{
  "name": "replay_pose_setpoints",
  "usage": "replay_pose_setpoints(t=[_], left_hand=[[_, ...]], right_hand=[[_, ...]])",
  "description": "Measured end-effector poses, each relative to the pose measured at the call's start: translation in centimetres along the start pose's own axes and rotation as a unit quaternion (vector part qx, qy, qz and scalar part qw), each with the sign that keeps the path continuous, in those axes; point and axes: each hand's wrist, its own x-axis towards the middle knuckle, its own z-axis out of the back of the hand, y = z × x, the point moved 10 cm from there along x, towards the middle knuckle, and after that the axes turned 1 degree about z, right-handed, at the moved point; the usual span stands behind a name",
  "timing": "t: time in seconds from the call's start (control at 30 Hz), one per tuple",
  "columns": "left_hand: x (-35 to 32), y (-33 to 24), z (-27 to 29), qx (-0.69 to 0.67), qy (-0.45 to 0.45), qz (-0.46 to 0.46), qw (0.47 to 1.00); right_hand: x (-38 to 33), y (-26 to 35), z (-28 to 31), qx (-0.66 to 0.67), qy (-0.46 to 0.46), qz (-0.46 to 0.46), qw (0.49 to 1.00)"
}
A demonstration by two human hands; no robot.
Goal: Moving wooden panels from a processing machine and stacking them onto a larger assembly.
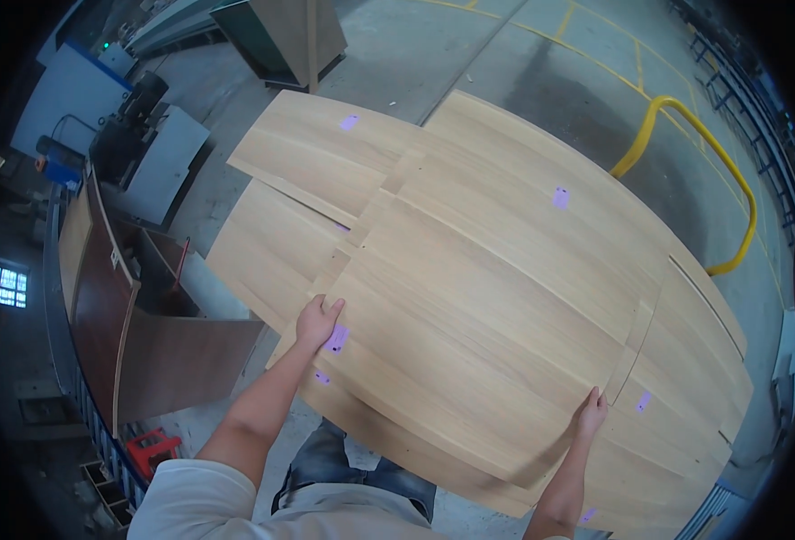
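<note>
A large pale wood panel (478, 333) lies on top of a stack of similar panels (541, 180), filling the middle of the frame. The left hand (318, 321) clasps its left edge by a purple sticker (335, 339); the right hand (592, 415) holds its lower right edge, fingers curled over. A yellow rail (685, 135) curves at upper right; dark brown boards (145, 342) stand at left.

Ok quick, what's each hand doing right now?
Left hand: fingers curled over the near left edge of the top wood panel, gripping it.
Right hand: fingers on the panel's near right edge, holding it.
</note>
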Motion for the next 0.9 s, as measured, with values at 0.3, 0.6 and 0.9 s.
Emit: replay_pose_setpoints(t=[0.3, 0.6, 0.9], left_hand=[[2.2, -0.3, 3.0, -0.057, 0.052, -0.03, 0.997], [-0.1, 19.2, 2.9, -0.171, -0.104, 0.127, 0.971], [4.8, 17.8, 2.6, -0.523, 0.064, 0.101, 0.844]], right_hand=[[-5.2, -1.0, -0.8, -0.054, 0.007, -0.093, 0.994], [-16.1, 0.0, -10.0, 0.012, -0.05, -0.113, 0.992], [-33.7, 4.7, -27.5, 0.216, 0.032, -0.229, 0.949]])
